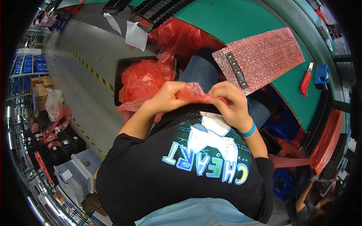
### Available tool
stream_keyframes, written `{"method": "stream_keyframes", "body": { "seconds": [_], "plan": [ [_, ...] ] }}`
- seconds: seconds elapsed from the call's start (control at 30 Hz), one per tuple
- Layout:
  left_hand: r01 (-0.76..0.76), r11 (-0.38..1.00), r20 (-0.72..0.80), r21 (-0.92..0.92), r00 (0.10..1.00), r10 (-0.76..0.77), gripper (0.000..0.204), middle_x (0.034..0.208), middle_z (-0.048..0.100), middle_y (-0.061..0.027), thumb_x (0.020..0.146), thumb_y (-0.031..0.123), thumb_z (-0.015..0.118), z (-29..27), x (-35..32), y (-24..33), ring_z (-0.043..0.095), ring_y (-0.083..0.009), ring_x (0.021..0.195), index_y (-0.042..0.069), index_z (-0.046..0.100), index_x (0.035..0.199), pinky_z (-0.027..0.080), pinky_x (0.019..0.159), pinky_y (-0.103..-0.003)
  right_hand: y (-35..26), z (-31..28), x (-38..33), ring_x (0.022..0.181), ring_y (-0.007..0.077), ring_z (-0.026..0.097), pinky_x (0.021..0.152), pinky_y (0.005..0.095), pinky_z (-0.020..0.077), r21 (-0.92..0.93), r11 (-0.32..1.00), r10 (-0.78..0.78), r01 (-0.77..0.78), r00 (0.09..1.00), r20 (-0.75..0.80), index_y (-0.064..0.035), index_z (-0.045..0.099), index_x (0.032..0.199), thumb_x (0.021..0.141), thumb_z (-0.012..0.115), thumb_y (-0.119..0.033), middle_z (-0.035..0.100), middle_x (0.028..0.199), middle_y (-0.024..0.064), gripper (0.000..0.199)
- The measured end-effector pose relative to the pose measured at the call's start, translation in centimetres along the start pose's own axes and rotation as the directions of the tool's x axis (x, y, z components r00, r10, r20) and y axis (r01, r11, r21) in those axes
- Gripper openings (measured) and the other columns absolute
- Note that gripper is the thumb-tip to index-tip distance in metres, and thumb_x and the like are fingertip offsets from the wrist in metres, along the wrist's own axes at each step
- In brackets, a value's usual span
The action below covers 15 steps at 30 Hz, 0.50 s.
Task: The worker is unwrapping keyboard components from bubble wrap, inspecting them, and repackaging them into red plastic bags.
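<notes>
Both hands are drawn close together in front of my shirt, gripping one crumpled strip of red bubble wrap [199, 97]. My left hand [167, 97] is closed on its left end, slightly blurred. The other end is pinched between thumb and fingers of my right hand [232, 101], which has a blue band at the wrist. Whether anything lies inside the wrap is hidden. Beyond my right hand, a flat sheet of red bubble wrap [269, 56] lies on the green table, with a narrow dark strip-shaped part [236, 70] resting across its near left side.
A dark bin [118, 81] heaped with red wrap [141, 81] stands at left. On the green table [226, 19] lie a red-handled cutter [306, 81] and a blue holder [321, 76]. Black slotted racks [162, 13] sit far back. Another person [307, 207] is at lower right.
</notes>
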<state>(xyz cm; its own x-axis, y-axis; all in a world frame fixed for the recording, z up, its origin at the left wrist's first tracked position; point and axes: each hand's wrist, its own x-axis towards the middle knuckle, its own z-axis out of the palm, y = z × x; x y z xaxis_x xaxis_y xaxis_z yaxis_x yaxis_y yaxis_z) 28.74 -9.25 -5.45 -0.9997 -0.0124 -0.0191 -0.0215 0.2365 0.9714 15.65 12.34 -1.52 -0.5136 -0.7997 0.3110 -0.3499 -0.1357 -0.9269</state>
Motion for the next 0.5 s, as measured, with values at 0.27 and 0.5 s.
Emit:
{"method": "stream_keyframes", "body": {
  "seconds": [0.27,0.5],
  "plan": [
    [-0.373,0.915,-0.368,0.151,0.838,0.403,0.014,0.099,0.063,-0.0068,0.07,-0.007,0.068,-3.6,0.8,0.0,0.057,-0.017,0.083,0.005,0.068,0.079,0.046,0.074,-0.026,-0.2,2.3,1.2,0.082,0.0167,0.059,0.074,0.0276,0.0478,0.218,0.976,0.03,0.006,0.986,-0.162,-0.0018,0.067,0.095,0.081,0.069,0.004,0.067,0.096,0.0074,0.015],
    [-0.415,0.89,-0.505,0.187,0.737,0.449,0.014,0.107,0.062,-0.0088,0.072,-0.005,0.067,-4.1,0.1,-0.6,0.056,-0.0192,0.09,0.007,0.07,0.078,0.045,0.08,-0.028,-0.3,1.8,2.2,0.09,0.0175,0.058,0.076,0.0284,0.0485,0.183,0.79,0.551,-0.585,0.809,0.205,-0.0011,0.065,0.109,0.084,0.067,0.003,0.066,0.107,0.0101,0.025]
  ]
}}
